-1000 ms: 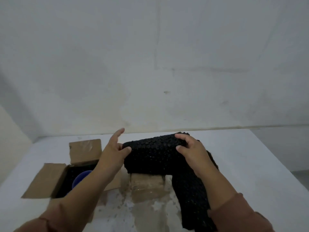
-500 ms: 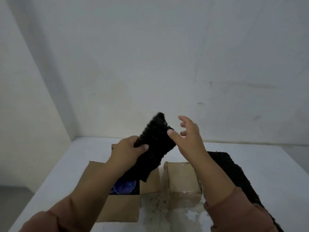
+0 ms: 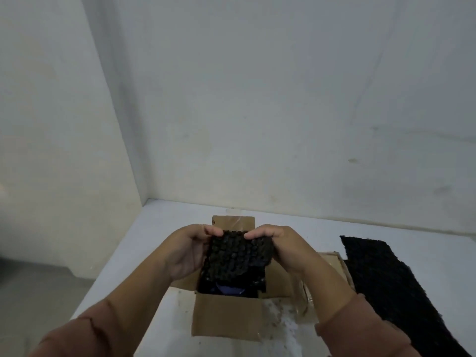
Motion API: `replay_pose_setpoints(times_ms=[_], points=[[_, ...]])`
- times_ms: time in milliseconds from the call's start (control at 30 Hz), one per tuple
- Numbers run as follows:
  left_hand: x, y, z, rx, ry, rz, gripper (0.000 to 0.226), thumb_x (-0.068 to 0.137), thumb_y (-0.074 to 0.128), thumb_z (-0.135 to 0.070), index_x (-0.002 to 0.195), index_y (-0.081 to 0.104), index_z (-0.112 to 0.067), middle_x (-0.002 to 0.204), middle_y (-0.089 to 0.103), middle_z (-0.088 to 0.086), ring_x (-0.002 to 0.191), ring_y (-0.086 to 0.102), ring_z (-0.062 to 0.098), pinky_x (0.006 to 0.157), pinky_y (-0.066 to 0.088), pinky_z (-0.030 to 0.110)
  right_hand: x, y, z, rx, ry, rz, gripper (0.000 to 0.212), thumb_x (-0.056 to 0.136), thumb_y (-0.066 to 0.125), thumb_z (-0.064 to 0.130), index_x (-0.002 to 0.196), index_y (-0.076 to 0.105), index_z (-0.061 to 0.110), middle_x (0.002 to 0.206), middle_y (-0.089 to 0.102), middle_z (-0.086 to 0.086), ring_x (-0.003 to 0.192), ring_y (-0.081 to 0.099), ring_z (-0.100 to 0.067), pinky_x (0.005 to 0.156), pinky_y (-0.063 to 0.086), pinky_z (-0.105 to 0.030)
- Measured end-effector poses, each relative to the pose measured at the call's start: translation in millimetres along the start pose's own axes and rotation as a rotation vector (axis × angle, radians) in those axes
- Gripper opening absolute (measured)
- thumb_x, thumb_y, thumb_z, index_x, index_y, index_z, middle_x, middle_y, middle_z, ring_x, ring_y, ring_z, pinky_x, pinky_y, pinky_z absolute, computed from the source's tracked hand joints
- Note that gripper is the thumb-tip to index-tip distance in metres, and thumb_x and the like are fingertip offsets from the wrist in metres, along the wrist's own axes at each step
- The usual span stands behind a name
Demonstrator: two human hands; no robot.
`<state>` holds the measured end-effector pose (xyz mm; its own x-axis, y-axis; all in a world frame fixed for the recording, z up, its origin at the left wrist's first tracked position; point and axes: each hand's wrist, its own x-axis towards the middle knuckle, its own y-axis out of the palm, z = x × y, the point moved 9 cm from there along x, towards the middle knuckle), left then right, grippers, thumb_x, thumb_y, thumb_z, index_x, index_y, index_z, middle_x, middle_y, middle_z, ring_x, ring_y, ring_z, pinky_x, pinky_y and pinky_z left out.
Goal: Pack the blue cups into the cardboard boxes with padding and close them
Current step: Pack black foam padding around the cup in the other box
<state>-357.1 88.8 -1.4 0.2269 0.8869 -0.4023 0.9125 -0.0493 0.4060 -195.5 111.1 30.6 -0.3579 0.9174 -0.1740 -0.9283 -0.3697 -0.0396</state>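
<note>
Seen from a head-worn camera, a person's two bare hands hold one small square of black bubbled padding (image 3: 238, 256) by its upper corners. The left hand (image 3: 189, 249) has its grip closed on the left corner, thumb over the top edge; the right hand (image 3: 280, 247) has its grip closed on the right corner in the same way. The padding hangs tilted between the two grips, its lower edge reaching down into the mouth of an open cardboard box (image 3: 226, 318) that sits directly below the hands. Under the padding's lower edge, inside the box, part of a blue cup (image 3: 229, 289) shows against more dark lining. One box flap stands up just beyond the grips, and another lies flat toward the person. To the right of the right grip, partly hidden by that forearm, lies a second piece of cardboard (image 3: 332, 261), and further right, well apart, a long strip of black padding (image 3: 386, 279) lies flat on the white surface (image 3: 159, 228). Brown sleeves cover both forearms.
</note>
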Motion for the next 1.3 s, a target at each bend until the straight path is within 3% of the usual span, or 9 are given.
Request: replay_pose_setpoints(times_ms=[100, 267, 367, 533, 700, 867, 1067, 1167, 1300], points=[[3.8, -4.3, 4.0, 0.147, -0.047, 0.075, 0.028, 0.078, 0.062, -0.02, 0.105, 0.061, -0.012, 0.105, 0.067, 0.015, 0.096, 0.062, 0.026, 0.08, 0.049, 0.036, 7.3, 4.5, -3.7, -0.08, 0.015, 0.04, 0.039, 0.077, 0.042, -0.006, 0.084, 0.076, 0.014, 0.099, 0.066, 0.002, 0.099, 0.061, -0.015, 0.078, 0.05, -0.02], [21.4, -7.5, 1.8, 0.25, 0.001, -0.013, 0.048, 0.082, 0.052, 0.016, 0.122, 0.05, -0.01, 0.112, 0.063, 0.021, 0.104, 0.062, 0.034, 0.084, 0.053, 0.041, 17.7, 2.5, -16.3, -0.083, 0.059, 0.048, 0.035, 0.084, 0.061, 0.043, 0.118, 0.062, 0.034, 0.125, 0.057, 0.008, 0.118, 0.052, -0.016, 0.098, 0.047, -0.037], [34.7, -5.3, -1.6, 0.193, 0.06, -0.013, 0.037, 0.083, 0.053, 0.015, 0.115, 0.057, -0.004, 0.114, 0.066, 0.02, 0.107, 0.063, 0.035, 0.088, 0.053, 0.045, 18.7, 0.2, -17.6, -0.044, 0.076, 0.022, 0.044, 0.086, 0.066, 0.016, 0.122, 0.052, 0.037, 0.124, 0.054, 0.006, 0.11, 0.056, -0.02, 0.08, 0.054, -0.034], [45.1, -1.8, -2.8, 0.338, 0.06, -0.072, 0.024, 0.09, 0.05, 0.003, 0.089, 0.066, -0.014, 0.087, 0.068, 0.009, 0.072, 0.062, 0.018, 0.048, 0.047, 0.022, 23.0, -17.3, -16.9, -0.118, 0.076, -0.179, 0.057, 0.082, 0.033, -0.022, 0.072, 0.072, 0.018, 0.103, 0.065, -0.017, 0.082, 0.065, -0.028, 0.057, 0.058, -0.024], [50.3, 9.3, 1.5, 0.287, 0.028, 0.09, 0.026, 0.094, 0.045, -0.011, 0.092, 0.07, -0.003, 0.106, 0.066, 0.013, 0.102, 0.062, 0.027, 0.078, 0.055, 0.033, 16.9, -26.4, -21.8, -0.543, 0.116, -0.169, 0.044, 0.083, 0.039, -0.009, 0.092, 0.074, 0.018, 0.102, 0.063, 0.002, 0.093, 0.06, -0.017, 0.065, 0.049, -0.009], [63.5, 9.1, 2.3, 1.09, 0.174, -0.017, 0.014, 0.081, 0.067, -0.013, 0.083, 0.057, -0.023, 0.078, 0.057, -0.007, 0.071, 0.055, 0.01, 0.061, 0.042, 0.018, 14.6, -14.5, -22.7, -0.757, 0.083, -0.056, 0.021, 0.086, 0.056, 0.026, 0.098, 0.073, 0.02, 0.098, 0.065, -0.006, 0.094, 0.06, -0.021, 0.082, 0.05, -0.034], [52.6, 31.1, 1.7, 1.632, 0.826, -0.153, 0.014, 0.072, 0.066, -0.002, 0.074, 0.055, -0.011, 0.073, 0.053, 0.003, 0.058, 0.05, 0.021, 0.04, 0.04, 0.031, 17.9, 20.3, -31.7, -1.235, -0.183, -0.201, 0.017, 0.089, 0.052, 0.012, 0.104, 0.061, 0.013, 0.099, 0.044, -0.002, 0.078, 0.05, -0.021, 0.06, 0.033, -0.016], [57.8, 25.5, 17.3, 1.673, 0.761, -0.074, 0.016, 0.07, 0.07, -0.002, 0.08, 0.062, -0.011, 0.078, 0.058, 0.004, 0.054, 0.055, 0.022, 0.039, 0.048, 0.034, 12.1, 31.9, -40.1, -1.398, -0.162, -0.185, 0.002, 0.082, 0.058, 0.014, 0.084, 0.057, 0.014, 0.094, 0.054, -0.007, 0.072, 0.055, -0.026, 0.053, 0.035, -0.031], [58.6, 21.1, 33.9, 1.773, 0.662, 0.011, 0.02, 0.083, 0.063, -0.013, 0.103, 0.067, -0.013, 0.106, 0.057, 0.003, 0.074, 0.061, 0.02, 0.061, 0.054, 0.033, 7.0, 51.9, -50.4, -1.598, -0.162, -0.104, 0.027, 0.046, 0.083, 0.025, 0.068, 0.069, 0.019, 0.071, 0.062, -0.001, 0.052, 0.053, -0.013, 0.043, 0.034, -0.023]])
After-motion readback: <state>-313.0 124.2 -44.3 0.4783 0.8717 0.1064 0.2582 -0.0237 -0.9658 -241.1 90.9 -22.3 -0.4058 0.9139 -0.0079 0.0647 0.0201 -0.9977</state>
